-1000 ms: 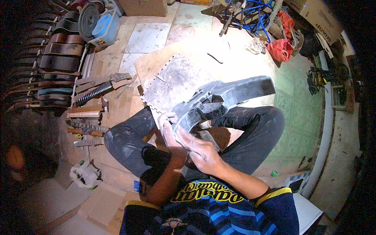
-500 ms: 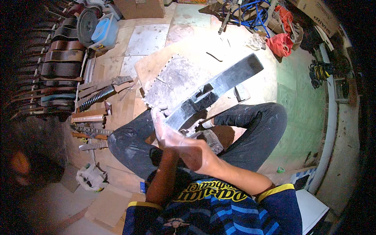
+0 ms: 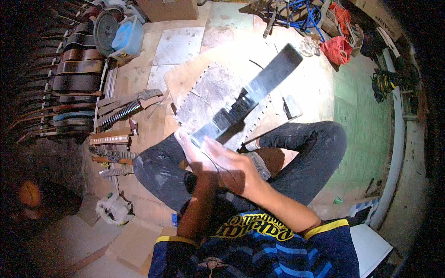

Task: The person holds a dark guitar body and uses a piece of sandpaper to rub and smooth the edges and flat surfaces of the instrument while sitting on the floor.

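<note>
A long grey metal plane body (image 3: 273, 72), with dark slotted parts at its middle, slants up and to the right from my hands, above the floor. My left hand (image 3: 189, 147) is closed around its near end from the left side. My right hand (image 3: 234, 167) presses against the same end from the right, its fingers bent and whitish with dust. The palms are close together, so part of the grip is hidden. Below the plane body lies a dusty grey sheet (image 3: 199, 95) with a dashed edge. A ribbed clear plastic thing (image 3: 260, 166) is partly hidden behind my right hand.
Guitar necks (image 3: 121, 115) and other wooden pieces lie left, near a row of guitar bodies (image 3: 79, 68). A plastic tub (image 3: 131, 44) stands far left. Blue cords (image 3: 301, 16) and a red bag (image 3: 336, 50) are far right. My crossed legs (image 3: 320, 148) flank the work.
The plane body has turned a little, its far end shifting left and up. My right hand has moved up against its near end; it was smeared by motion before.
</note>
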Tool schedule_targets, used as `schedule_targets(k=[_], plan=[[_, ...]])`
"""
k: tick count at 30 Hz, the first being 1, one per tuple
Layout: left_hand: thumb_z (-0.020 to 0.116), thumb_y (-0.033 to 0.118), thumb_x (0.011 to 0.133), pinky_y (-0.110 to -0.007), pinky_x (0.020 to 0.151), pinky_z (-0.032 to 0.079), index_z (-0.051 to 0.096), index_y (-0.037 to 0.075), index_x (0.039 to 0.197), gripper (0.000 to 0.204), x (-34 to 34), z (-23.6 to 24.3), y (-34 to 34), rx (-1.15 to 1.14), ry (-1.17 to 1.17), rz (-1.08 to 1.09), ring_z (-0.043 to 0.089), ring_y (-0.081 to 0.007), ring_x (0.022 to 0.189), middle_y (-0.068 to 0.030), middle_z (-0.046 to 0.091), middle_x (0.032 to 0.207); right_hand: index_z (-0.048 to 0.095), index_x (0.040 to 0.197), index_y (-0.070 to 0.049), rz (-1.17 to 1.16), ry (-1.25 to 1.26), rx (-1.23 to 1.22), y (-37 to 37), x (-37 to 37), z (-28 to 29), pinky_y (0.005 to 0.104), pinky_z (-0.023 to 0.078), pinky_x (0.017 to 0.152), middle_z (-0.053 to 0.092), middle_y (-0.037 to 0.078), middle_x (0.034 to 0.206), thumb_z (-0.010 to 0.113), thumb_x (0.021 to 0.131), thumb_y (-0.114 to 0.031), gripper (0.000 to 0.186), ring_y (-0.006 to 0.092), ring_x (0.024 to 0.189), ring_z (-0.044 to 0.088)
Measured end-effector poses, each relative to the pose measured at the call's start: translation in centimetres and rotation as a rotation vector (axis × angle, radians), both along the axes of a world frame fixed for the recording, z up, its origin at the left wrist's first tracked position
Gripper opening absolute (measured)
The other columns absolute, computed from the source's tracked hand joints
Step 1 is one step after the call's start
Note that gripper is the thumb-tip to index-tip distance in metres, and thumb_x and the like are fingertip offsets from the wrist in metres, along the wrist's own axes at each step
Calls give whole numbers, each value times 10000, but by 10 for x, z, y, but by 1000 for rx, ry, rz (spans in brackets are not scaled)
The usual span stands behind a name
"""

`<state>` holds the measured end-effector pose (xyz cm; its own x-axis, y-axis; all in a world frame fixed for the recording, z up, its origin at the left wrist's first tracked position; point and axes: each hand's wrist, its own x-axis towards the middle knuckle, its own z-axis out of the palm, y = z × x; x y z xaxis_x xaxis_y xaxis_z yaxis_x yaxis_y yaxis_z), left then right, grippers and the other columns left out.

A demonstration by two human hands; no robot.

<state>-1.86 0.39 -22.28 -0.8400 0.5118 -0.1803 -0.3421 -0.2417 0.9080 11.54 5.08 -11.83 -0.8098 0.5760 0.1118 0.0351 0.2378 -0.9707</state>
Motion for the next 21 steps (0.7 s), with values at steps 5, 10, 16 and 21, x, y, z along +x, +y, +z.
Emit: schedule_targets(k=[5,10,16,21], plan=[[384,491,1085,-397,1057,394,442,9,1416,587,6,37,-14,399,-384,-250,524,-267,1165,-139,546,1326,497,1466,-25,46,-80,-41,12,-6,5,388,446,1113,467,216,1531,612,903,-140,585,371,1359,526],[381,491,1086,-393,1046,401,447,12,1409,582,17,14,-5,138,-105,-82,527,-264,1156,-137,548,1315,486,1475,-24,61,-53,33,16,-9,1,399,457,1090,464,214,1536,617,893,-108,602,380,1317,561],[376,491,1087,-388,1034,408,452,16,1402,576,23,-4,-14,65,-41,-138,531,-260,1145,-133,550,1302,505,1467,-29,39,-75,122,5,8,-4,414,472,1048,463,215,1538,615,893,-196,607,413,1309,555],[373,492,1088,-384,1023,414,457,18,1395,571,18,-17,-25,-42,-16,-289,535,-257,1136,-131,553,1291,504,1462,-39,71,-105,46,10,-1,-6,414,477,1027,492,225,1508,621,880,-159,605,399,1242,589]])
